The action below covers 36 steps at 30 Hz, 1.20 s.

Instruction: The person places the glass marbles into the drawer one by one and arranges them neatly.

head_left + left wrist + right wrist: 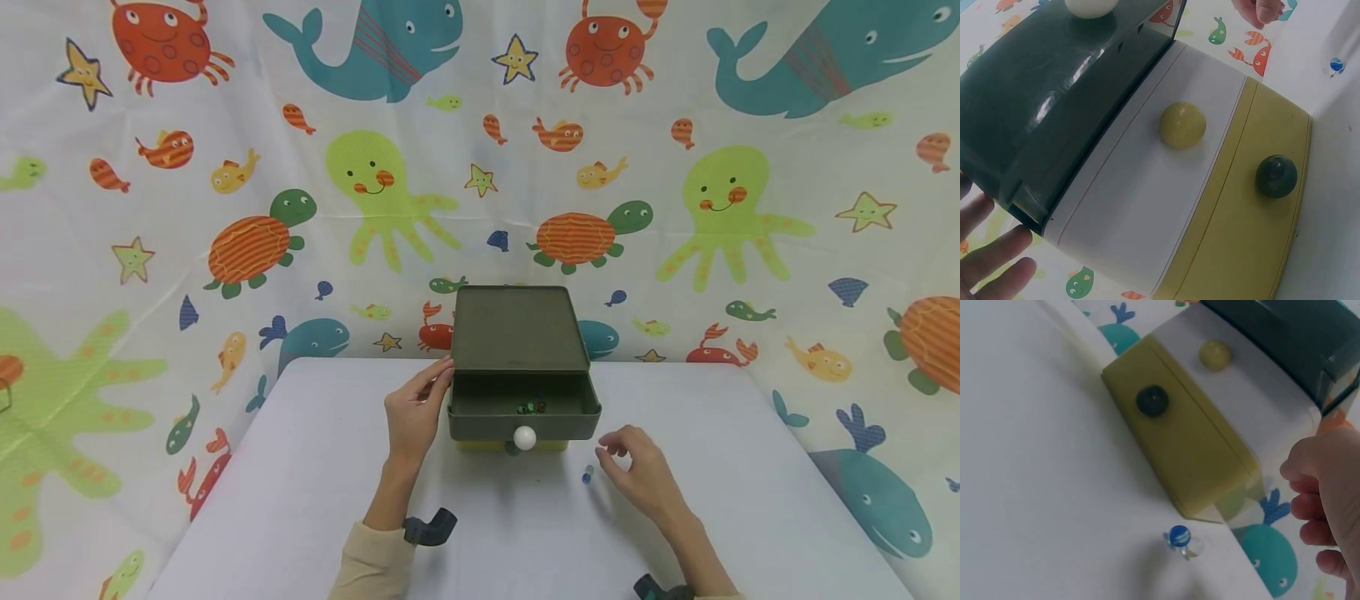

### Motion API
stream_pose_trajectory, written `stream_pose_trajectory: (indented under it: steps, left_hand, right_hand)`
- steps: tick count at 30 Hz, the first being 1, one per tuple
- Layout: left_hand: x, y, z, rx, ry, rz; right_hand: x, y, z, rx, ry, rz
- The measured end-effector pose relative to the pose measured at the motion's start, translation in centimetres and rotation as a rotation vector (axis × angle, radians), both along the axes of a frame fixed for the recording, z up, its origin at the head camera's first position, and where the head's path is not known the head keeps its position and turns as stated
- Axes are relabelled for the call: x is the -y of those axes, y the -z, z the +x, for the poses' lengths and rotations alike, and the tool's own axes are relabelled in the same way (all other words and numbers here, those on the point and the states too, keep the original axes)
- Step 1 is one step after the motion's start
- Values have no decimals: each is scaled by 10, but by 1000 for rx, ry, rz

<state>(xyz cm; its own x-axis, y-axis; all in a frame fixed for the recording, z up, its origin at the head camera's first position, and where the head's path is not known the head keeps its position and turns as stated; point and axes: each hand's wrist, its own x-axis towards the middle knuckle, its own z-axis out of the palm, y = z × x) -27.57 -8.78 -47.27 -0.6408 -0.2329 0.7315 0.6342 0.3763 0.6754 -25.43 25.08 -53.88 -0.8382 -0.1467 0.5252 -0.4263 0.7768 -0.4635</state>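
Observation:
A small drawer cabinet (520,327) stands on the table with its dark green top drawer (487,427) pulled out. A white knob (525,437) is on that drawer's front, and several small green and dark red marbles (532,407) lie inside. My left hand (417,414) touches the cabinet's left side with its fingertips, the fingers fairly straight. On the table at the front right lie a blue swirled marble (1180,535) and a clear marble (1197,547), close together. My right hand (641,467) hovers just right of them, fingers loosely bent, with nothing visible in it.
Below the green drawer sit a white drawer (1129,181) with a yellow knob (1182,125) and a yellow drawer (1241,231) with a dark green knob (1276,176), both pushed in. A sea-animal curtain (480,125) hangs behind the white table (315,467).

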Motion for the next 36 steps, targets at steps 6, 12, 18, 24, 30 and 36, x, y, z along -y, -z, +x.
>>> stream_pose_trajectory:
  steps: [6,12,18,24,30,36]
  left_hand:
    - [-1,-1,1,-2,2,3]
    - [0,0,0,8,-4,-8]
    - [1,1,-1,16,-6,-20]
    - [1,1,-1,7,-13,-24]
    - [1,1,0,20,-15,-24]
    - [1,1,0,25,-18,-32]
  right_hand:
    - [0,8,0,11,-4,27]
    - [0,17,0,38,-13,29]
    - [-1,23,0,83,-15,34]
    - [1,28,2,155,-7,34]
    - [0,35,4,88,-51,32]
    - [0,41,4,81,-74,29]
